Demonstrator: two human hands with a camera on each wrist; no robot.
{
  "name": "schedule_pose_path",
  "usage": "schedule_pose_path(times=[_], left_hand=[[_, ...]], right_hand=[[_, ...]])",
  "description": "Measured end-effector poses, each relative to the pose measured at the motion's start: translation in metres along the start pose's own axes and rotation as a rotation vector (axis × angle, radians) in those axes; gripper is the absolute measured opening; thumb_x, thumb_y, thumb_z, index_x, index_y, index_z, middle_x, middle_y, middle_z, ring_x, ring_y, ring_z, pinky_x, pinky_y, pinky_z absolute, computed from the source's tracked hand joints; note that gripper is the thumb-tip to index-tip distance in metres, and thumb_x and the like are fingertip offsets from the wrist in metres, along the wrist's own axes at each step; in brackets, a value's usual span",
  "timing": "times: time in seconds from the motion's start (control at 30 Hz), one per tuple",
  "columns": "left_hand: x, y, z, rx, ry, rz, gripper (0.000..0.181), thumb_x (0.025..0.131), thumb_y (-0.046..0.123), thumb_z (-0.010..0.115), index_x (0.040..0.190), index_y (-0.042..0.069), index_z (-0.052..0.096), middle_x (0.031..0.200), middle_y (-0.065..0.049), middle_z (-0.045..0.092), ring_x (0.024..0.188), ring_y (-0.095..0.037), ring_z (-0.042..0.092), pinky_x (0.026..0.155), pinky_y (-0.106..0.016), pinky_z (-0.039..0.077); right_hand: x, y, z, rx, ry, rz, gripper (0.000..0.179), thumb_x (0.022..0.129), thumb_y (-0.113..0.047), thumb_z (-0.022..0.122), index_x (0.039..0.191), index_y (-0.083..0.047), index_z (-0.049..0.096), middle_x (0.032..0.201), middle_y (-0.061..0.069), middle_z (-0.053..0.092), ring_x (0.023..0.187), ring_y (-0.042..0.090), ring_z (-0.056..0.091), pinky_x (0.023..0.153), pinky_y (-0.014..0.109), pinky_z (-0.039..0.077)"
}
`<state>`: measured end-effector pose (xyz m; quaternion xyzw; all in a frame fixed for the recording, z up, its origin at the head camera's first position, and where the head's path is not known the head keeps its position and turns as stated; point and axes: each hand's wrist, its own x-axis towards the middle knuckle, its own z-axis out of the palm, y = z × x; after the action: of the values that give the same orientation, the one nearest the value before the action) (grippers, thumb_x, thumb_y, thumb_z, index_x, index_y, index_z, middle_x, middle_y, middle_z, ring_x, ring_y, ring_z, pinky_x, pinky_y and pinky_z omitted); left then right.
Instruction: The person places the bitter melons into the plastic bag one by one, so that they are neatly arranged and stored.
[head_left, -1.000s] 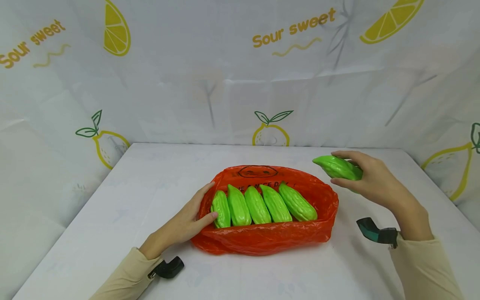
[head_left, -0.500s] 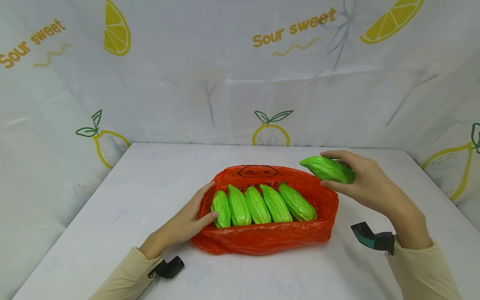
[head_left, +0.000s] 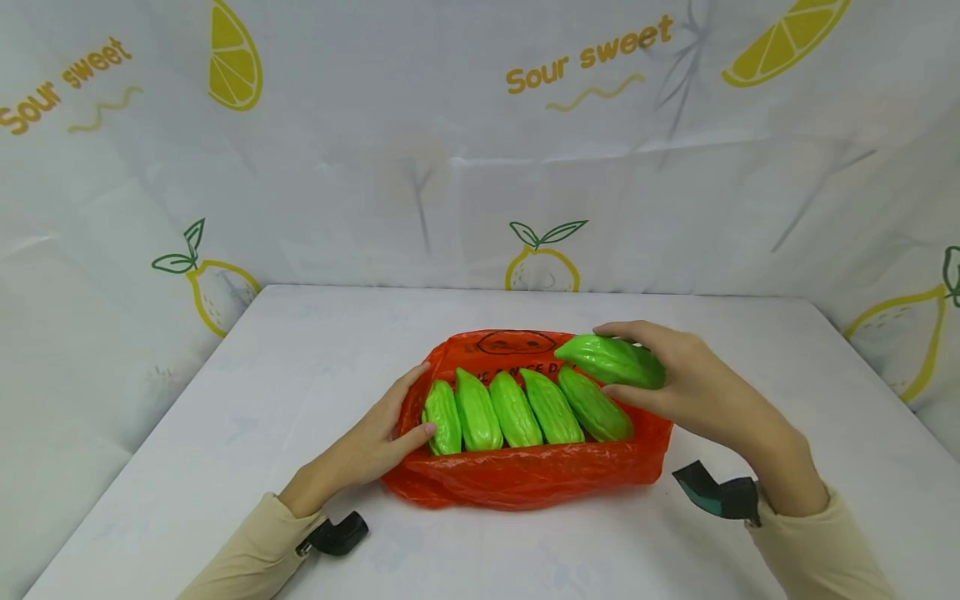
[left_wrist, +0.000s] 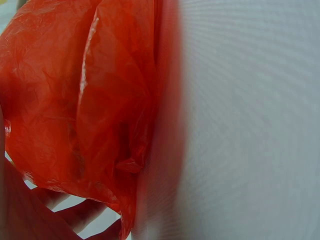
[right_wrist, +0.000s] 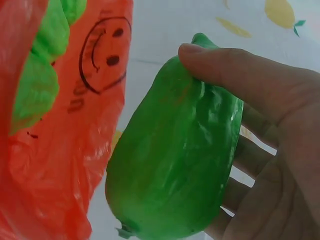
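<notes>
My right hand (head_left: 686, 375) holds a green bitter melon (head_left: 611, 362) over the right part of an open red plastic bag (head_left: 525, 479). In the right wrist view the thumb lies along one side of the melon (right_wrist: 170, 150) and the fingers go round behind it. My left hand (head_left: 378, 437) grips the left end of the bag, its thumb over the near rim. In the left wrist view its fingers (left_wrist: 80, 215) show behind the red plastic. Several more bitter melons (head_left: 513, 410) lie side by side in the bag, the rightmost one partly covered by the held melon.
The bag sits on a white-covered table (head_left: 315, 350). Behind the table hangs a white cloth (head_left: 360, 167) printed with lemons and lettering. A dark wrist mount (head_left: 341, 533) sticks out at the left cuff, another mount (head_left: 716, 493) at the right.
My right hand has moved left and slightly down with the bitter melon, from right of the bag to over its right part. My left hand and the bag have stayed put.
</notes>
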<state>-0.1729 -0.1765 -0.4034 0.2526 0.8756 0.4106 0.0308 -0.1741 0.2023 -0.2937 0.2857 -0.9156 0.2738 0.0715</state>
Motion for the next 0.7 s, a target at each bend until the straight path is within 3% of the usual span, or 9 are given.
schedule_pose_path(times=[0.37,0.7], left_hand=[[0.0,0.0,0.0,-0.003,0.0,0.002,0.076,0.098,0.03,0.06,0.159,0.021,0.015,0.163,-0.006,0.024,0.151,-0.028,0.024,0.121,-0.055,0.024],[0.0,0.001,0.0,0.005,-0.002,-0.008,0.076,0.098,0.031,0.06,0.159,0.02,0.015,0.163,-0.007,0.023,0.151,-0.028,0.024,0.121,-0.055,0.024]], right_hand=[[0.006,-0.014,0.024,0.037,-0.105,-0.025,0.055,0.079,-0.012,0.083,0.129,-0.021,0.06,0.116,-0.009,0.066,0.1,0.009,0.061,0.088,0.032,0.055],[0.007,-0.017,0.039,0.006,-0.156,-0.037,0.058,0.079,-0.017,0.084,0.132,-0.022,0.059,0.124,-0.011,0.063,0.114,0.012,0.059,0.095,0.04,0.053]])
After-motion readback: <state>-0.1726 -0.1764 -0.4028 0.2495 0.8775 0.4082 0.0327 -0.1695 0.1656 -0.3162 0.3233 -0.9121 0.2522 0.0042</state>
